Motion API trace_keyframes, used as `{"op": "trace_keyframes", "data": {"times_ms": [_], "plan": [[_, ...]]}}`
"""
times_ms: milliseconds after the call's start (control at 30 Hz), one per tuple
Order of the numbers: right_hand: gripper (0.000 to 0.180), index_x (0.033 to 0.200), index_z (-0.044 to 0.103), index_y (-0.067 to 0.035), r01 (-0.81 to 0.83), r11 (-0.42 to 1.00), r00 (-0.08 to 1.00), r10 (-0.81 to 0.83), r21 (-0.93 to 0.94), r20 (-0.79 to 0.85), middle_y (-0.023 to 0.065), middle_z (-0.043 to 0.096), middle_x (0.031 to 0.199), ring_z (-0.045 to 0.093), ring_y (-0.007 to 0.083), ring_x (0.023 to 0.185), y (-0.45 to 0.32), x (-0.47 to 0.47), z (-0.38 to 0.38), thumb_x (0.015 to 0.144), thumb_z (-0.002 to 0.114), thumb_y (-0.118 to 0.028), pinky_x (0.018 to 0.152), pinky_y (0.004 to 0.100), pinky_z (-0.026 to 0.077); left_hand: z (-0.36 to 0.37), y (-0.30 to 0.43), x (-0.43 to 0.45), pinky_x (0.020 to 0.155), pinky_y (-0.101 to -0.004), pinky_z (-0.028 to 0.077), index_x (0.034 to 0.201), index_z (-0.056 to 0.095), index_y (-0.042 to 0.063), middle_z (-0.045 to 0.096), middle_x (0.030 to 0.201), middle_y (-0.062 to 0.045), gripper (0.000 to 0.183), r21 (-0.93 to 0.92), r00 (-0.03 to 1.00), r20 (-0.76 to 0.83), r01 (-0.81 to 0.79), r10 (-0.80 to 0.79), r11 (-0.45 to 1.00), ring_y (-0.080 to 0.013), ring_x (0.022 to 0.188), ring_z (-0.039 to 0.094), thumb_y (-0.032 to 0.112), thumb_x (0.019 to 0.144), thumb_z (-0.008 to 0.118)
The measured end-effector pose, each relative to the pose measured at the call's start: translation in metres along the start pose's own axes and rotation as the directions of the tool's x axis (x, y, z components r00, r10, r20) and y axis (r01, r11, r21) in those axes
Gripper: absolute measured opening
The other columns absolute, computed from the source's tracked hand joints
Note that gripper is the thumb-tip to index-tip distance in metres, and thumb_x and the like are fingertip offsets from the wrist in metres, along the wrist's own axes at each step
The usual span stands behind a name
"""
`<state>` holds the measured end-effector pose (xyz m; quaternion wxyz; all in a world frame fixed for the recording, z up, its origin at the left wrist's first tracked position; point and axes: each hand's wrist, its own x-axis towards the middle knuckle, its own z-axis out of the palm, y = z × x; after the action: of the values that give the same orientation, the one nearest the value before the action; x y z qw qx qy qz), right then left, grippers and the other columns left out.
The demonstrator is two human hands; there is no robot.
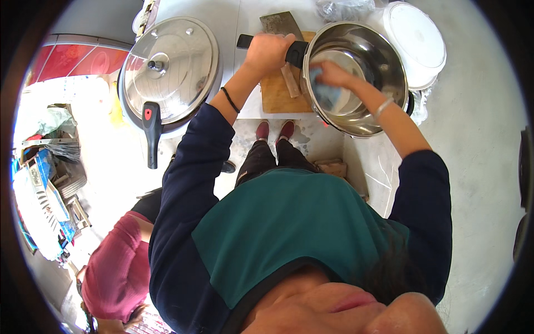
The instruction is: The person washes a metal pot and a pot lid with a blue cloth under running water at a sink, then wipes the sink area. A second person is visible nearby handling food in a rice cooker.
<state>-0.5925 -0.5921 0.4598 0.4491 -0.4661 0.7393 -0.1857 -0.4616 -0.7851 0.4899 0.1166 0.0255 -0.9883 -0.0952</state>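
My left hand grips the long black handle of a stainless-steel pressure cooker pot. The pot is tilted, so its shiny inside faces me. Inside it, my right hand holds a light-blue cloth against the inner wall near the bottom; hand and cloth are blurred. Below my left hand lies a wooden cutting board. A cleaver rests on it, its dark blade beyond my hand and its wooden handle on the near side.
A steel pressure cooker lid with a black handle sits on a vessel at the left. A white plastic tub and clear plastic bags are right and behind the pot. Another person in a red top is at lower left.
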Motion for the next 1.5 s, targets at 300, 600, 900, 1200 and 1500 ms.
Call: {"op": "trace_keyframes", "data": {"times_ms": [300, 600, 900, 1200, 1500], "plan": [[0.032, 0.104, 0.063, -0.02, -0.285, 0.501, 0.891, 0.453, -0.817, -0.033, 0.0101, 0.05, 0.117, 0.048, 0.0296, 0.109, 0.084, -0.076, 0.015, 0.073, 0.06, -0.018, 0.084, 0.052, 0.041, 0.007, -0.002, -0.002, 0.051, -0.0374, 0.044, 0.078, 0.05, 0.012, 0.059, 0.063, -0.006, 0.011, 0.016, 0.999, -0.04, -0.002, 0.003, 1.0, -0.0261, 0.06, 0.06, 0.013, 0.069, 0.056], [0.043, 0.11, 0.055, 0.002, -0.363, 0.685, 0.922, 0.364, 0.632, 0.135, 0.0208, 0.059, 0.101, 0.058, 0.0292, 0.097, -0.078, -0.095, 0.006, 0.074, 0.055, -0.02, 0.088, 0.0377, 0.044, 0.005, -0.004, 0.001, 0.053, -0.0367, 0.045, 0.078, 0.052, 0.012, 0.06, 0.063, -0.006, 0.011, 0.019, 0.998, -0.058, -0.014, 0.015, 1.0, -0.0259, 0.062, 0.061, 0.014, 0.069, 0.057], [0.036, 0.105, 0.06, -0.007, -0.565, 0.816, 0.46, 0.193, -0.118, -0.867, 0.0169, 0.057, 0.099, 0.056, 0.0348, 0.093, -0.028, -0.27, -0.015, 0.07, 0.058, -0.013, 0.079, 0.04, 0.045, -0.001, -0.003, 0.003, 0.056, -0.0413, 0.046, 0.085, 0.049, 0.012, 0.06, 0.067, -0.008, 0.02, -0.003, 0.998, -0.035, -0.044, 0.043, 0.999, -0.0303, 0.064, 0.06, 0.015, 0.069, 0.06], [0.035, 0.113, 0.048, 0.006, 0.665, 0.551, -0.181, 0.774, 0.504, -0.606, 0.0095, 0.053, 0.107, 0.048, 0.0203, 0.096, -0.015, -0.108, 0.198, 0.08, 0.044, -0.005, 0.089, 0.0323, 0.037, -0.009, 0.008, 0.009, 0.058, -0.042, 0.047, 0.085, 0.049, 0.013, 0.06, 0.068, -0.009, 0.019, 0.073, 0.992, 0.127, 0.0, -0.01, 0.997, -0.0312, 0.068, 0.06, 0.017, 0.07, 0.059], [0.029, 0.103, 0.051, 0.002, 0.836, 0.291, 0.034, 0.819, 0.466, -0.573, 0.0098, 0.056, 0.097, 0.053, 0.0194, 0.084, 0.067, -0.135, 0.133, 0.083, 0.046, -0.019, 0.077, 0.0336, 0.045, -0.006, 0.004, 0.009, 0.057, -0.0434, 0.046, 0.089, 0.051, 0.013, 0.061, 0.07, -0.012, 0.029, 0.079, 0.993, 0.119, -0.034, 0.024, 0.996, -0.0335, 0.067, 0.06, 0.027, 0.068, 0.065]]}}
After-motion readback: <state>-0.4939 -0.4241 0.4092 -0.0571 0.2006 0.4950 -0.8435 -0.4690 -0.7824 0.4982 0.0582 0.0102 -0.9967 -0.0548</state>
